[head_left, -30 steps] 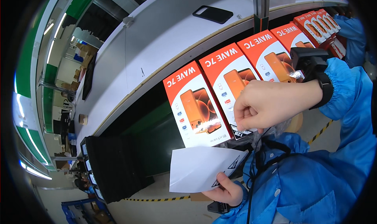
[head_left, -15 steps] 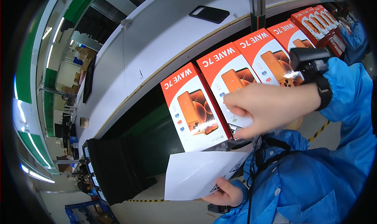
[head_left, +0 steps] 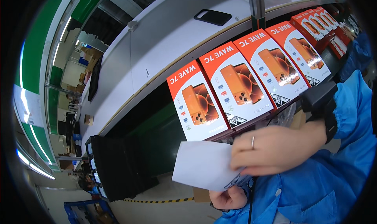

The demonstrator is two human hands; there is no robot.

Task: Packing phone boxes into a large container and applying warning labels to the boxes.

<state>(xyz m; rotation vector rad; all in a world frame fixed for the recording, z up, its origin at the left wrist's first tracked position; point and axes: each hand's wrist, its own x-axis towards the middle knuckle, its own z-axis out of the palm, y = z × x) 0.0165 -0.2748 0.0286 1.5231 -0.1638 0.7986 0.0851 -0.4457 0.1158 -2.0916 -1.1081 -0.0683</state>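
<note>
My left hand (head_left: pixel 229 198) is closed on the lower edge of a white sheet of stickers (head_left: pixel 204 161), where a black-and-white label shows. Over the right end of that sheet, my right hand (head_left: pixel 271 150) has its fingers curled and pressed to the paper; the fingertips are partly hidden and slightly blurred. Just beyond stand phone boxes in a slanting row: the leftmost box (head_left: pixel 196 106), a second box (head_left: pixel 237 88), a third box (head_left: pixel 275 68) and a fourth box (head_left: pixel 304 53). All are orange-red and white with a printed phone picture. The second, third and fourth carry black-and-white corner labels.
A white shelf (head_left: pixel 157 39) runs behind the boxes, with a black phone case (head_left: pixel 213 17) on it. More boxes (head_left: pixel 314 23) stand at far right beside another person's blue sleeve (head_left: pixel 357 55). A dark conveyor belt (head_left: pixel 153 133) and black curtain (head_left: pixel 114 169) lie left. A metal post (head_left: pixel 257 8) rises behind.
My right hand has drawn back from the second box to the sticker sheet, uncovering that box's corner label. The sheet has shifted slightly up and right, still in my left hand.
</note>
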